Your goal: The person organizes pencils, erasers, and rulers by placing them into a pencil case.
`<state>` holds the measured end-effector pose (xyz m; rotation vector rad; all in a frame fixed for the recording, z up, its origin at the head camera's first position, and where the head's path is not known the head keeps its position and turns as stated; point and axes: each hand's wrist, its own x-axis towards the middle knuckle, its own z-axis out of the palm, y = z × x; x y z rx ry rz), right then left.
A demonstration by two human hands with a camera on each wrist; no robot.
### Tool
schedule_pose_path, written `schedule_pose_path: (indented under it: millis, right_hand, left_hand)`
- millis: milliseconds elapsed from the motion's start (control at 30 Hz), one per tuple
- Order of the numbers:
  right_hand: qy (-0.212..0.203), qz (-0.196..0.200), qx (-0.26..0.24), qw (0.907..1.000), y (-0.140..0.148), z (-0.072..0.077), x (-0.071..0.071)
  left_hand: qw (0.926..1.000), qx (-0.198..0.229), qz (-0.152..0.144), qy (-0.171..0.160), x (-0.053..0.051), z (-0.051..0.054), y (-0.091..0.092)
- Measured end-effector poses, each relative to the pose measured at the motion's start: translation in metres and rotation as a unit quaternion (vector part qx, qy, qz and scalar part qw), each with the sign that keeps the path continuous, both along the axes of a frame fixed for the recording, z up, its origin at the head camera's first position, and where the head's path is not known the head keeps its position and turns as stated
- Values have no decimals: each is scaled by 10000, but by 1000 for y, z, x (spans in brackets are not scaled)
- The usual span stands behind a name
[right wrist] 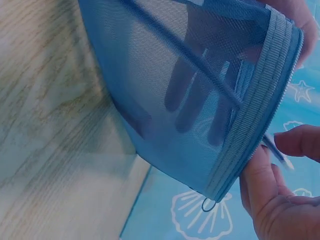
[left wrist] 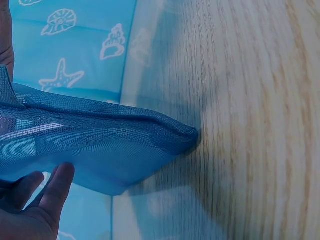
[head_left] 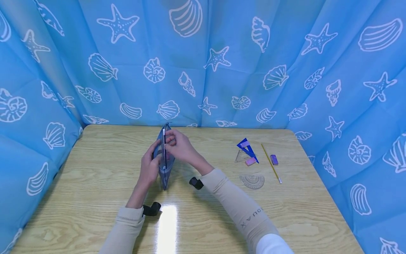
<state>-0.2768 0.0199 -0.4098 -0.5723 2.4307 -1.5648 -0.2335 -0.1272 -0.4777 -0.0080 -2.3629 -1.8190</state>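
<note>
A blue mesh zip pouch [head_left: 165, 172] stands upright on the table, its zipper edge up. My left hand [head_left: 150, 165] holds it from the left side, and through the mesh in the right wrist view its fingers lie along the far wall. My right hand [head_left: 181, 145] is at the opening; in the right wrist view that hand [right wrist: 280, 190] has thumb and fingers around the end of a thin stick-like item [right wrist: 274, 148], whose shaft runs inside the pouch [right wrist: 165, 100]. The left wrist view shows the pouch's lower corner [left wrist: 150, 145] touching the table.
Right of the pouch lie a blue set square [head_left: 250, 151], a clear set square [head_left: 240, 156], pink erasers [head_left: 250, 161], a clear protractor [head_left: 252, 181], a yellow pencil [head_left: 271, 163] and a purple eraser [head_left: 274, 159]. A blue curtain [head_left: 190, 70] surrounds the wooden table [head_left: 104, 169].
</note>
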Motion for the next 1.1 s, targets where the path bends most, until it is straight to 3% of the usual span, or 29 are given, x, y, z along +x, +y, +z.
schedule_pose_path:
  millis: [200,467,633,833,1100]
  right_hand:
    - [105,108,289,9995,3,2,0]
    - [503,190,142,9985,20,1,3]
    - [865,299,112,9957,34,-6,4]
    - [1371,601,634,9867,58,-15,10]
    - [1324,632,855,9855,90,-34,17]
  left_hand:
    - [10000,-76,12,53,1,1,0]
    - [10000,-55,-22,56,0,1,-2]
    - [10000,-7,-48,12,2,1,-5]
    - [9999,74,-112,16,3,0,-6]
    - [9998,116,-157,56,3,1,-6]
